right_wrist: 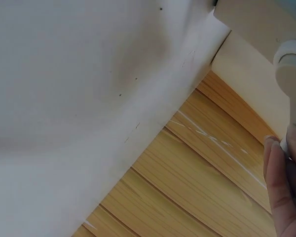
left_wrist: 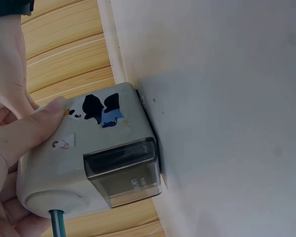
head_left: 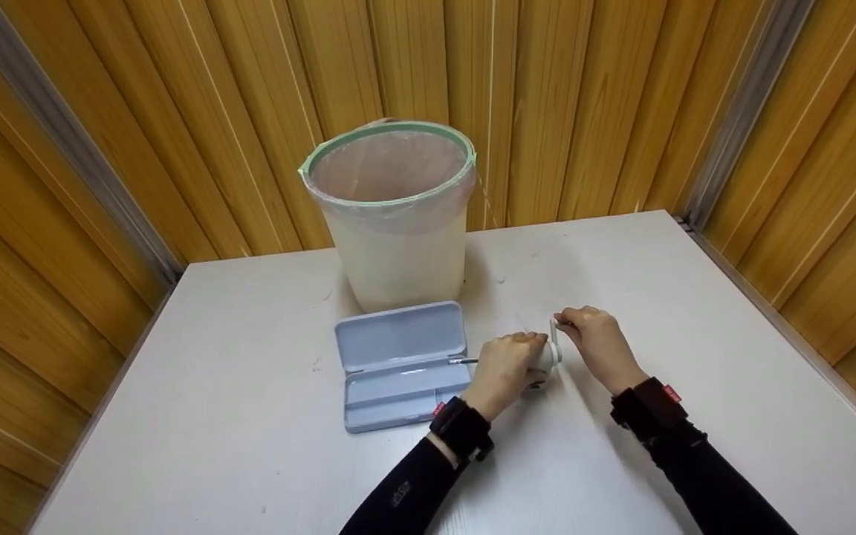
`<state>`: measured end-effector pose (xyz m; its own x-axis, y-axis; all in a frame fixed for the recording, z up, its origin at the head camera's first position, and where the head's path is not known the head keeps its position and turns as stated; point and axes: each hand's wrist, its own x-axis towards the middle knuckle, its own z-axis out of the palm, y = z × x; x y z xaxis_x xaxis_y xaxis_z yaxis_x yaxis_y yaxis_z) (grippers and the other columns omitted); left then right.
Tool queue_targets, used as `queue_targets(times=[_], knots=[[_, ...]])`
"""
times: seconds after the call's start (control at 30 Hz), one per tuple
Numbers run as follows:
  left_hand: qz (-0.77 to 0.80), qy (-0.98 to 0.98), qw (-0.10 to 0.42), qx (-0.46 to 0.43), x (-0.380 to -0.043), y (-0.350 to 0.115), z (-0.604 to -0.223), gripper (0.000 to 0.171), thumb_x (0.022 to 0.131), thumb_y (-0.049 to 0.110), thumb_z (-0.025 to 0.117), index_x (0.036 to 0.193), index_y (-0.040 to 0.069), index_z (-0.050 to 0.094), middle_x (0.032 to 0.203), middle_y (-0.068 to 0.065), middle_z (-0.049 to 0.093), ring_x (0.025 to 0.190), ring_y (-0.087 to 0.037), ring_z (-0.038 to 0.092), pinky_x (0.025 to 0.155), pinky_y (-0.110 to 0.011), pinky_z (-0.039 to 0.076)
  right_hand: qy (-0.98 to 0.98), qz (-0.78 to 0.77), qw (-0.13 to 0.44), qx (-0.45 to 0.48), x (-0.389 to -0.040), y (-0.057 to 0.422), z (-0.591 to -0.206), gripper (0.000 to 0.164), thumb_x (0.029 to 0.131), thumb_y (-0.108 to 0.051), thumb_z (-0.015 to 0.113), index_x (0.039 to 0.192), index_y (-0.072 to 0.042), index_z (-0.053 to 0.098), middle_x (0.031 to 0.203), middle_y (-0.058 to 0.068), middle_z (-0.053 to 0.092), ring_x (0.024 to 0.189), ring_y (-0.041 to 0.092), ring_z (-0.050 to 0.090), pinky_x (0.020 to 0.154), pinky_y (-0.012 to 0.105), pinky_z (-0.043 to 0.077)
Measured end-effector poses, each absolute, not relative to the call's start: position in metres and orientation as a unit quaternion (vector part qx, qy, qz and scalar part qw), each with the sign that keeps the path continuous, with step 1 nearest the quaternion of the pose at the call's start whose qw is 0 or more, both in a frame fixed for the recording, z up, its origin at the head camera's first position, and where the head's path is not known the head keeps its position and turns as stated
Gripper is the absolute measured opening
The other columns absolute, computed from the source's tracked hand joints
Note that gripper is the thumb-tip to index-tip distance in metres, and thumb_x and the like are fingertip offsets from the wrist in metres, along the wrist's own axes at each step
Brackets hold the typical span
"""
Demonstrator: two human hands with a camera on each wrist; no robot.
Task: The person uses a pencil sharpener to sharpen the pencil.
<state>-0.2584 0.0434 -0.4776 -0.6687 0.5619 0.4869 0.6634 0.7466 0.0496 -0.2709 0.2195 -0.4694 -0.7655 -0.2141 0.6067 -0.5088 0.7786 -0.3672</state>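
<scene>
A white crank pencil sharpener (left_wrist: 64, 160) with black-and-blue stickers and a clear shavings drawer (left_wrist: 128, 185) stands on the table. My left hand (head_left: 502, 368) grips its body, thumb along the stickered side in the left wrist view. From the sharpener's front hole sticks a dark green pencil (left_wrist: 57, 224), its outer end pointing toward the pencil case in the head view. On the opposite side, my right hand (head_left: 600, 343) pinches the knob of the white crank handle (right_wrist: 291, 91) between thumb and fingers. The pencil's inner end is hidden inside the sharpener.
Left of the sharpener lies an open light-blue pencil case (head_left: 402, 338) with divided compartments. Behind it stands a cream bin (head_left: 406, 260) with a green rim and a plastic liner. Wood-patterned walls (head_left: 547, 111) border the white table (head_left: 212, 409).
</scene>
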Motion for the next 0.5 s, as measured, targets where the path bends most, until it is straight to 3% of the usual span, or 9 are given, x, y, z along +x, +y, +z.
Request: queue_targets(times=[0.5], knots=[[-0.093, -0.905, 0.236, -0.343, -0.259, 0.042, -0.477, 0.05, 0.071, 0.037, 0.084, 0.114, 0.017, 0.07, 0.105, 0.007, 0.075, 0.091, -0.01, 0.072, 0.075, -0.023, 0.057, -0.931, 0.264, 0.168, 0.188, -0.285, 0.218, -0.467, 0.005, 0.085, 0.001, 0.068, 0.085, 0.006, 0.069, 0.085, 0.02, 0.073, 0.08, 0.037, 0.071, 0.071, 0.045, 0.058]])
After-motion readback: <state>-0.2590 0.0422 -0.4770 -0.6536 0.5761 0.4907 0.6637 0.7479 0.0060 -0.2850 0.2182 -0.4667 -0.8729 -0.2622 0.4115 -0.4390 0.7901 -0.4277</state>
